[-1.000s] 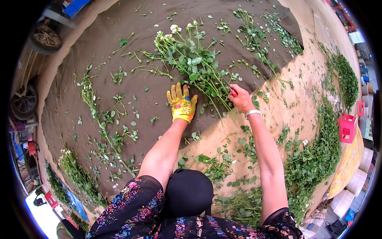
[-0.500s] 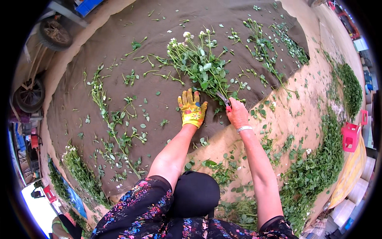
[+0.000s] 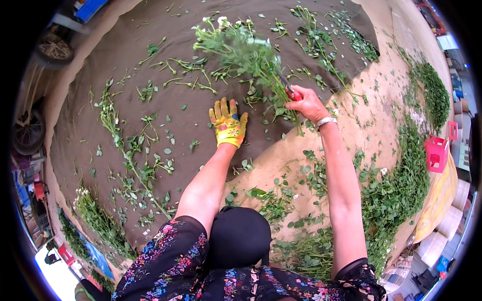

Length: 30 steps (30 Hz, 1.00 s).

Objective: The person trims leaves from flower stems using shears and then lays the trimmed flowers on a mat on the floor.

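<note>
My left hand (image 3: 229,124), in a yellow patterned glove, lies flat with fingers spread on a brown cloth (image 3: 193,120). It holds nothing. My bare right hand (image 3: 312,105) is closed round red-handled pruning shears (image 3: 292,92), their dark blades pointing up and left against the stems. A bunch of white roses (image 3: 248,52) with green leaves stretches from near this hand toward the far side, its leaves smeared by motion. The stem ends pass just left of my right fingers. Whether those fingers also grip the stems, I cannot tell.
Cut stems and leaves litter the cloth, with a leafy row (image 3: 131,155) on the left. Green cuttings (image 3: 396,195) are heaped along the right beside a pink plastic stool (image 3: 436,153). More flower bunches (image 3: 98,215) lie at lower left; wheels (image 3: 29,131) stand beyond the cloth.
The rose bunch has shifted and tilted toward the far left, now blurred. My right hand with the shears has moved slightly up and right. The gloved hand stays flat; the whole view has shifted.
</note>
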Motion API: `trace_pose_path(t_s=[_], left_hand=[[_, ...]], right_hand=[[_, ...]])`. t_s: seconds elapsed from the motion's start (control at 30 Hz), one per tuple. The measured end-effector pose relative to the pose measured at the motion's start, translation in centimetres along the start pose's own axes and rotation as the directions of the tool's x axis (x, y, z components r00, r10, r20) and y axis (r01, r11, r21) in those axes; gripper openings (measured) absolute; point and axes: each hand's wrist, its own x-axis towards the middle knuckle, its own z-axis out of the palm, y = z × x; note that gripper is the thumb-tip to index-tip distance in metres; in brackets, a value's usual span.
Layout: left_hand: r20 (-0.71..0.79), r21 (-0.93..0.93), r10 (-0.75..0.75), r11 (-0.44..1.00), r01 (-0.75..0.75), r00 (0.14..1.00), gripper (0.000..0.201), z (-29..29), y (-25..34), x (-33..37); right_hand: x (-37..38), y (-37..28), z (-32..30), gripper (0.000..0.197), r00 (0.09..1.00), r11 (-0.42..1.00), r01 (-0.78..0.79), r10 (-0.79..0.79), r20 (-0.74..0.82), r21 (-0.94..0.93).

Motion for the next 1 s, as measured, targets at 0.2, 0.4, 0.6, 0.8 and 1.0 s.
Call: trace_pose_path(t_s=[0.2, 0.4, 0.6, 0.8, 1.0], left_hand=[[0.003, 0.006, 0.006, 1.000, -0.006, 1.000, 0.057, 0.2, 0.2, 0.0], [0.007, 0.024, 0.010, 1.000, -0.010, 1.000, 0.057, 0.0, 0.2, -0.2], [0.043, 0.057, 0.012, 0.998, -0.014, 0.999, 0.060, 0.1, 0.3, 0.1], [0.014, 0.058, 0.016, 0.998, -0.017, 1.000, 0.059, 0.3, 0.1, 0.0], [0.026, 0.077, 0.016, 0.997, -0.018, 1.000, 0.059, -0.1, 0.4, -0.2]], right_hand=[[0.8, -2.3, -2.3, 0.029, 0.987, 0.957, 0.144, -0.157, -0.032, -0.251], [3.0, 5.5, -0.1, 0.014, 0.920, 0.722, 0.101, -0.330, -0.213, -0.684], [1.7, 6.9, 1.8, 0.022, 0.929, 0.655, 0.085, -0.324, -0.177, -0.751], [1.2, 7.0, 3.2, 0.025, 0.970, 0.731, 0.087, -0.216, -0.109, -0.677], [0.0, 5.4, 3.8, 0.047, 0.953, 0.768, 0.018, -0.206, -0.221, -0.640]])
